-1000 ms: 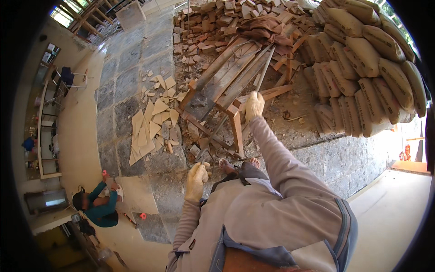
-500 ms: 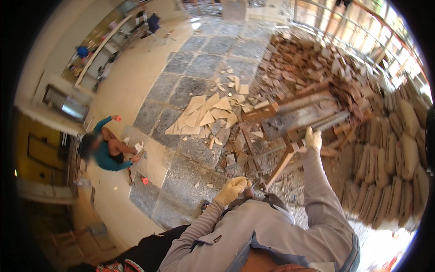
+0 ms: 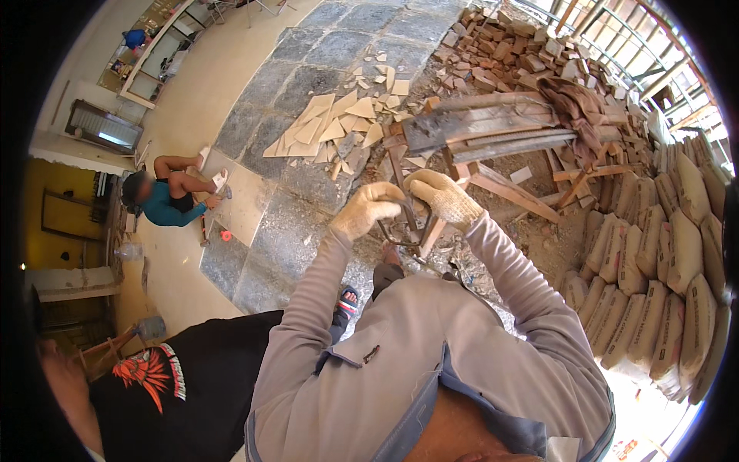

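My left hand [image 3: 370, 209], in a cream knitted glove, is closed around one side of a thin, dark bent metal rod [image 3: 390, 239] in front of my body. The fingers of my gloved right hand [image 3: 444, 199] are curled in at the rod's other side, almost touching the left. Part of the rod is hidden behind the gloves. Just beyond my hands stands a rough wooden bench [image 3: 500, 122], with dark bars lying along it and a brown cloth [image 3: 573, 115] draped over its far end.
Broken tiles [image 3: 331, 127] lie on the grey slabs ahead, and a brick heap [image 3: 523, 54] rises behind the bench. Stacked sacks [image 3: 647, 262] line the right. A person in teal [image 3: 173, 196] sits on the floor at left; another in black [image 3: 185, 385] is close beside me.
My right hand has come back from the bench to meet my left. My left hand has moved forward and up. The view has shifted, and the person in black shows more.
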{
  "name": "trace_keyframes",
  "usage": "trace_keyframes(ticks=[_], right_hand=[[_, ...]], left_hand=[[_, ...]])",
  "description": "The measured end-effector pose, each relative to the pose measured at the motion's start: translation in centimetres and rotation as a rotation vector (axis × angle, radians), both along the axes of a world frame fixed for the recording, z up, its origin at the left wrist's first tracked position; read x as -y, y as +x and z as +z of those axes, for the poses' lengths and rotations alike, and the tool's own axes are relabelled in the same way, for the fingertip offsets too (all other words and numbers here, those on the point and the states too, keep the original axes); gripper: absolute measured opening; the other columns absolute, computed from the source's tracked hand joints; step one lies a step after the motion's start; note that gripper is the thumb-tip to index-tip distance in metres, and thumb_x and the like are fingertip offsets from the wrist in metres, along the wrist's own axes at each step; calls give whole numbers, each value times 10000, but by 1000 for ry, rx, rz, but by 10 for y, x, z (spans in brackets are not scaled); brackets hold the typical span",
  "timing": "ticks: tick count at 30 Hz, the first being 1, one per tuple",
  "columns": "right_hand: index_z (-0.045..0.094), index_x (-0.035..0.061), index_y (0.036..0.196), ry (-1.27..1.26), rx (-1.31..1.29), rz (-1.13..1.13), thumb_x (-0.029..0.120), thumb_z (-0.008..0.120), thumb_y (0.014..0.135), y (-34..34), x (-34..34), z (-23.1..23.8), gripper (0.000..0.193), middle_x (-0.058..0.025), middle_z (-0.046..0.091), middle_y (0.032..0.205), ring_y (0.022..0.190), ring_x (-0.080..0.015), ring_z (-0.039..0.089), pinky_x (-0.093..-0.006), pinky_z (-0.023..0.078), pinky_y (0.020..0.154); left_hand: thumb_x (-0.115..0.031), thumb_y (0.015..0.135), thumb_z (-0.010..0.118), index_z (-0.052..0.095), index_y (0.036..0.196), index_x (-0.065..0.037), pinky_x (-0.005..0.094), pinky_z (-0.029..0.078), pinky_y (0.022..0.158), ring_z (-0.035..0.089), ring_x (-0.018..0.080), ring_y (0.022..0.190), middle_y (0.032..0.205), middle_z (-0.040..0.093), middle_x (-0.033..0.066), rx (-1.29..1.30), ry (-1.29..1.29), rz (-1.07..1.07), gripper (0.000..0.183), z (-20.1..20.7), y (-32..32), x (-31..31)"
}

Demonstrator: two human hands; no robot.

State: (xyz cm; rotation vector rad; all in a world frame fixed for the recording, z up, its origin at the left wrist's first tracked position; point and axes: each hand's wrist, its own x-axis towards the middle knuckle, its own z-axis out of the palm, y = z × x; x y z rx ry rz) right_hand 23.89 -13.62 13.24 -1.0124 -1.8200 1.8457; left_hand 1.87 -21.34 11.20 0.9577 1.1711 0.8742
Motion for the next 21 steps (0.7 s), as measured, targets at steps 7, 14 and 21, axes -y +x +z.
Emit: trace_keyframes(ticks=[7, 14, 21], right_hand=[[619, 41, 1200, -634, -589, -200, 223, 523, 1105, 61, 53, -23, 226, 61, 345, 695, 595, -97, 360, -314, 481, 646], [587, 110, 1031, -718, -1038, -410, 218, 552, 1093, 92, 25, -60, 130, 66, 309, 670, 572, -97, 299, -323, 457, 659], [549, 61, 1042, -883, -1163, -708, 151, 613, 1049, 54, -17, -85, 110, 39, 319, 689, 621, -134, 333, -352, 420, 680]], left_hand=[[-73, 923, 626, 649, 1229, -83, 302, 558, 837, 630, 104, 903, 986, 654, -8, 385, -8, 200, 307, -37, 61, 21], [-408, 1081, 582, 638, 1217, -95, 430, 588, 900, 682, 166, 936, 998, 682, 2, 536, -72, 261, 346, -63, 102, 40], [-557, 1047, 539, 647, 1115, -145, 595, 405, 1157, 639, 277, 1089, 904, 639, 10, 1079, -113, 564, 431, -61, 124, 0]])
